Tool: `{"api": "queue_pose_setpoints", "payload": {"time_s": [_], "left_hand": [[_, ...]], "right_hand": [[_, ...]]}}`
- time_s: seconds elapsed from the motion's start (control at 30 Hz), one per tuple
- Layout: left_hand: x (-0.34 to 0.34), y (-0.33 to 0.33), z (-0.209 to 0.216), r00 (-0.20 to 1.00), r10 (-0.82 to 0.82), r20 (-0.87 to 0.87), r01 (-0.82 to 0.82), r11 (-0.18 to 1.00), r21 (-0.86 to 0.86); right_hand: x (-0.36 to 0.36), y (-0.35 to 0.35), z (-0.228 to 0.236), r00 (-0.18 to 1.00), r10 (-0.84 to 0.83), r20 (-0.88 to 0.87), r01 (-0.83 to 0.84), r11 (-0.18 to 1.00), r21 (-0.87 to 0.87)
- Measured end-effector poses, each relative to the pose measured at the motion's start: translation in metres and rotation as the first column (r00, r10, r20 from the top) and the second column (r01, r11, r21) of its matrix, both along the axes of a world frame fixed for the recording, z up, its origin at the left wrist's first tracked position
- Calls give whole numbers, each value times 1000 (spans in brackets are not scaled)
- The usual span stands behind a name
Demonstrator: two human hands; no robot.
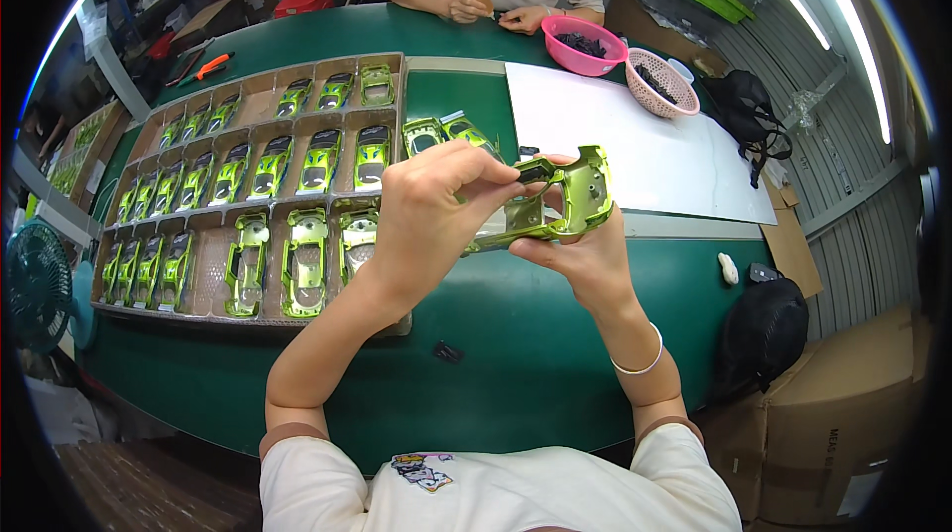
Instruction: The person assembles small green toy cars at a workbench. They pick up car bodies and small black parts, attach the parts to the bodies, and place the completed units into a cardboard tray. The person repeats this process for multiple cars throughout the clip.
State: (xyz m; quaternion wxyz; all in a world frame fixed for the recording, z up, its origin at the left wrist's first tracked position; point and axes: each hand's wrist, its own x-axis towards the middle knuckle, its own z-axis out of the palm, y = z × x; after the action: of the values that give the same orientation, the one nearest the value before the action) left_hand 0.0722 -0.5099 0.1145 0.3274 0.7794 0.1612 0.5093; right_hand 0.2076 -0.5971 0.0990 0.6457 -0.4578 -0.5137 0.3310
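In front of my chest, my right hand [595, 259] grips a shiny green toy car body shell [587, 193], its hollow inside facing me. My left hand [426, 210] pinches a small black plastic part [535, 172] against the shell's upper edge; whether the part is seated there I cannot tell. Just beyond my left hand, another green car shell [423, 135] lies on the table, partly covered by my fingers. At left is a cardboard tray [210, 324] with compartments, holding several green car bodies [305, 264], some hollow side up, others with their roofs up.
A small black piece [448, 352] lies on the green table [496, 373]. On the white sheet [555, 96], a pink bowl [560, 61] and a pale pink basket [684, 108] hold black parts. Across the table a person's hands [524, 20] are at work. Black bags [764, 334] stand at right.
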Motion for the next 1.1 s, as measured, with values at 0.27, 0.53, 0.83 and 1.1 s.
{"api": "queue_pose_setpoints", "payload": {"time_s": [0.27, 0.53, 0.83, 1.1], "left_hand": [[11, 8, -25, 999, -14, 44, 25, 969, -245], [12, 14, -21, 912, 188, -363, -185, 982, 44], [0, 25, -28, 950, -24, -311, 42, 998, 52], [-9, 50, -21, 994, 83, -75, -103, 944, -312]], "right_hand": [[-1, 8, -6, 999, -17, 49, 20, 999, -44], [0, 14, -17, 984, -42, 173, 60, 993, -101], [3, 17, -18, 983, 171, 71, -160, 977, -142], [119, 60, -98, 262, -335, 905, 506, 846, 166]]}}
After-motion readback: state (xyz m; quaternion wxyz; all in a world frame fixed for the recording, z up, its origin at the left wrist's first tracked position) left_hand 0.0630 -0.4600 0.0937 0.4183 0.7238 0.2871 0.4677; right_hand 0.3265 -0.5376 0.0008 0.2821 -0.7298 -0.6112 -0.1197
